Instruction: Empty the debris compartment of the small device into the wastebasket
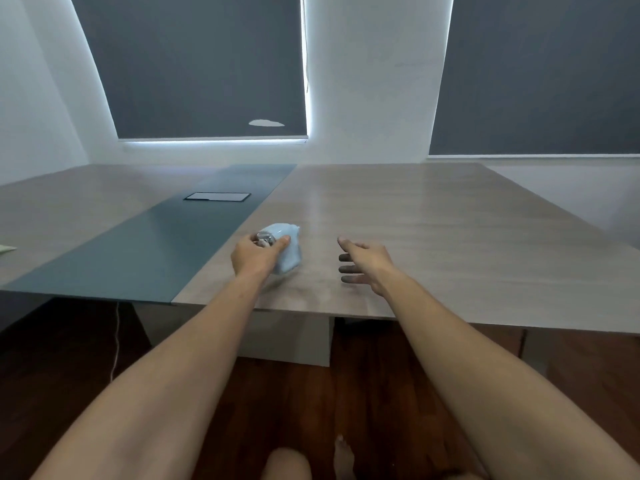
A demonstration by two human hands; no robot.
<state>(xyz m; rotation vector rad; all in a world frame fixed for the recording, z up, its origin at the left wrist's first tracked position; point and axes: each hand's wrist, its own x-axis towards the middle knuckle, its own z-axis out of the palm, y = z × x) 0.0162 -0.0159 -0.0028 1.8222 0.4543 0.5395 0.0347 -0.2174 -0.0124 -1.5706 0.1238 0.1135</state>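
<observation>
A small light-blue device [287,249] with a clear compartment at its far left end rests on the wooden table [433,237], near the front edge. My left hand [258,256] is shut on the device, thumb and fingers wrapped around the clear end. Spread open a little to the right of it, my right hand [363,265] hovers over the table, palm facing left and holding nothing. No wastebasket is in view.
A dark grey-blue strip [156,244] runs across the table left of the device, with a flush cable hatch [217,196] at its far part. A pale green item [6,248] lies at the left edge. Two windows with dark blinds are behind. Dark wooden floor lies below.
</observation>
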